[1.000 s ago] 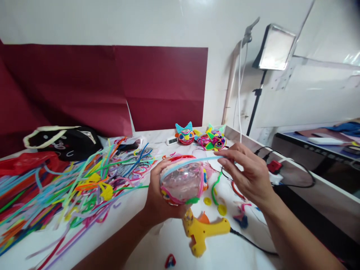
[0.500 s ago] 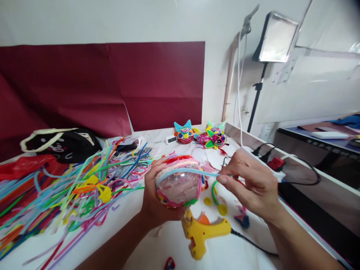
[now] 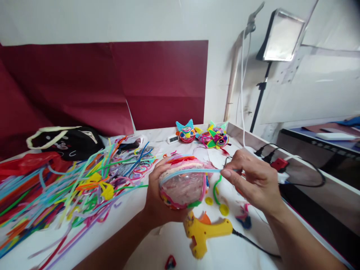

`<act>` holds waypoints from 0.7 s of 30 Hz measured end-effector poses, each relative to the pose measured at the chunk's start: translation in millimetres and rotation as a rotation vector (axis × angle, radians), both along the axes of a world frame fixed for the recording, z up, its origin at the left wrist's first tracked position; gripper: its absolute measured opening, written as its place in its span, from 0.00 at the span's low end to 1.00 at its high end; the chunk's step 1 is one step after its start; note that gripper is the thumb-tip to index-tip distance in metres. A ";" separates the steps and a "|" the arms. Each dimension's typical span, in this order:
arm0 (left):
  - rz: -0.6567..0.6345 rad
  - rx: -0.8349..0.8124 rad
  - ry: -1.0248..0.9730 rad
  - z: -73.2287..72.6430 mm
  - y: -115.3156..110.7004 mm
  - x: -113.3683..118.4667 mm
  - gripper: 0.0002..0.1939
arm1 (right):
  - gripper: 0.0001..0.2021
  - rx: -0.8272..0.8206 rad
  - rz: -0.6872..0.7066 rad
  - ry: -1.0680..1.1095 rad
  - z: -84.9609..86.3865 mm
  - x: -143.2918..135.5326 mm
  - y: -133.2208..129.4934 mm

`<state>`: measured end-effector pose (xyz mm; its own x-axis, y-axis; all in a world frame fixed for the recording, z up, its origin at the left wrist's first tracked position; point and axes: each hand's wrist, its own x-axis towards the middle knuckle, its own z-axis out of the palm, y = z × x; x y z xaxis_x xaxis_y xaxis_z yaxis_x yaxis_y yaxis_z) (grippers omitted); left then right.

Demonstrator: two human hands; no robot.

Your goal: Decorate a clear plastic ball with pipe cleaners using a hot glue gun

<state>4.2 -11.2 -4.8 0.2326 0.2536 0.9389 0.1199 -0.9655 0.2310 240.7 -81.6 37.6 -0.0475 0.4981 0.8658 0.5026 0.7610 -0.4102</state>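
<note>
A clear round ball (image 3: 182, 189), partly covered with colourful fuzzy strips, rests in my left hand (image 3: 157, 198), whose fingers wrap round its left side and underside. Across the ball's upper part runs a light blue pipe cleaner (image 3: 197, 170). My right hand (image 3: 253, 180) pinches the far end of that strip between thumb and fingers, to the right of the ball, and the strip looks taut. Just below the ball lies a yellow glue gun (image 3: 209, 232) with a black cord. Part of the ball is hidden by my left hand.
Many loose pipe cleaners (image 3: 84, 187) spread over the left side, before a black bag (image 3: 73, 144). Two decorated figures (image 3: 187, 133) stand at the back beside a small white display (image 3: 172, 139). Yellow discs (image 3: 224, 209) lie near the glue gun. At right is a red plug (image 3: 279, 164).
The whole view has shifted slightly, so most things appear a little further right. Both hands keep their holds on the ball and the light blue strip.
</note>
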 end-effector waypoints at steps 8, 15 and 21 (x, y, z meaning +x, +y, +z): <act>0.004 -0.017 -0.004 -2.5 -1.2 -1.0 0.58 | 0.05 0.050 0.004 0.042 0.1 -2.9 0.1; -0.026 -0.029 0.025 -4.9 -1.4 -0.1 0.55 | 0.05 0.075 -0.049 0.095 1.1 -6.9 -1.9; -0.067 -0.049 0.023 -7.6 -1.2 -1.1 0.56 | 0.05 0.060 -0.071 0.118 0.2 -7.9 -0.7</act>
<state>3.1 -12.4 -12.4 0.2716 0.2821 0.9201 0.0612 -0.9592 0.2760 232.8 -82.3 37.7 0.0905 0.4434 0.8917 0.5072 0.7500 -0.4244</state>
